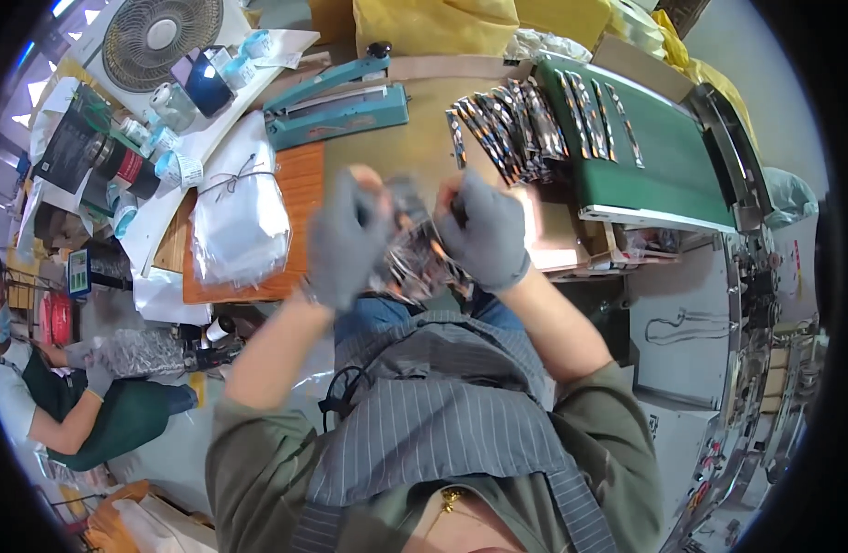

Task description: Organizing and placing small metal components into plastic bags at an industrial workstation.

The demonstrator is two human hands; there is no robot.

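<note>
My left hand (344,241), in a grey glove and partly blurred, pinches the upper left side of a clear plastic bag (413,258). Dark, shiny slim packets with orange marks show inside the bag, which hangs just above my lap. On its other side my right hand (487,232), also gloved, has its fingers curled closed at the bag's top edge; its fingertips are partly hidden. Beyond my right hand, a pile of slim foil packets (512,129) lies on the table. A stack of empty clear bags (242,217), tied with string, rests left of my left hand.
A teal bag sealer (336,118) stands at the back of the table. Several packets sit on a green conveyor belt (659,152) at right. A fan (163,37) and a shelf of jars (173,106) are back left. Another person (83,396) handles a clear bag at far left.
</note>
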